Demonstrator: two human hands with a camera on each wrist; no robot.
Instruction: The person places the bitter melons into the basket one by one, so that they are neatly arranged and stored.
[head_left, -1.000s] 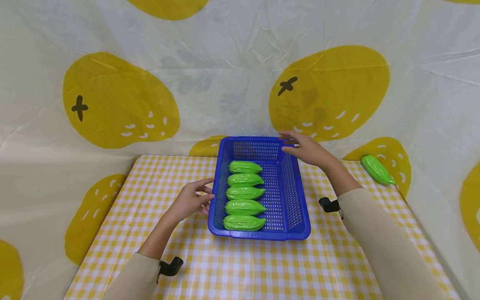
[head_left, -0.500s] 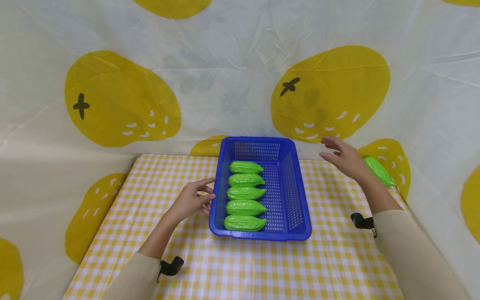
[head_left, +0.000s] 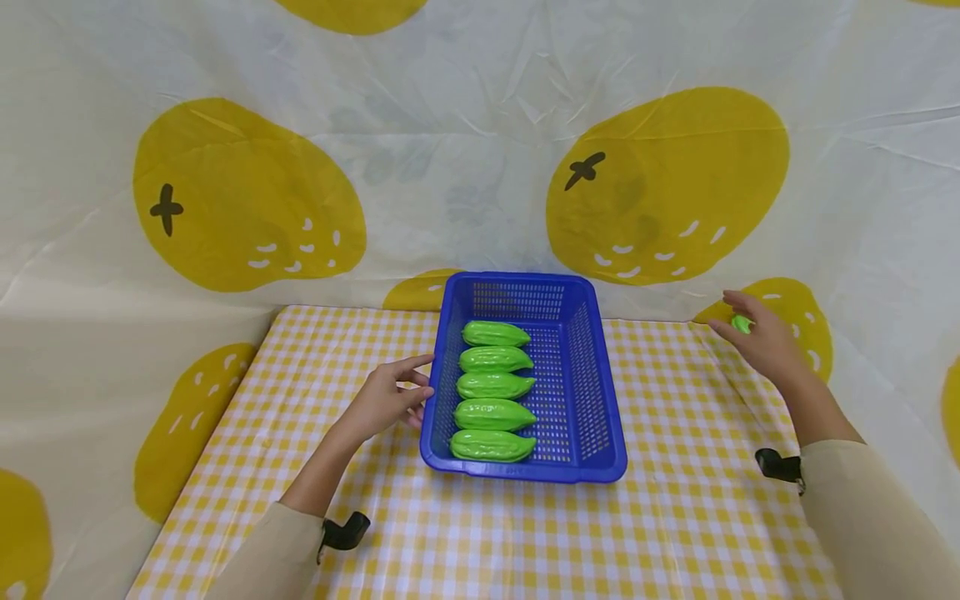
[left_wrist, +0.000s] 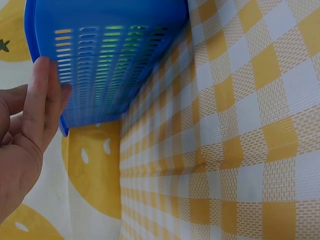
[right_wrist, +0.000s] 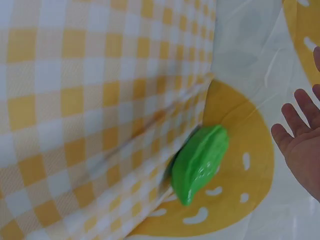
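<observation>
A blue plastic basket stands on the table with several glossy green bitter melons lined up in a column along its left half. My left hand is at the basket's left side, its fingertips right at the rim; the left wrist view shows those fingers extended against the blue wall. At the far right, my right hand reaches over a lone bitter melon, with fingers spread and nothing in them. Most of that melon is hidden behind the hand in the head view. In the right wrist view it lies on the cloth beside the table's edge.
A yellow-and-white checked cloth covers the table. Behind and at both sides hangs a pale curtain with big yellow fruit prints, close to the table's back edge. The basket's right half shows bare mesh floor.
My right hand has moved from above the basket's far right corner across to the right, to the lone bitter melon. The left hand has stayed at the basket's rim.
</observation>
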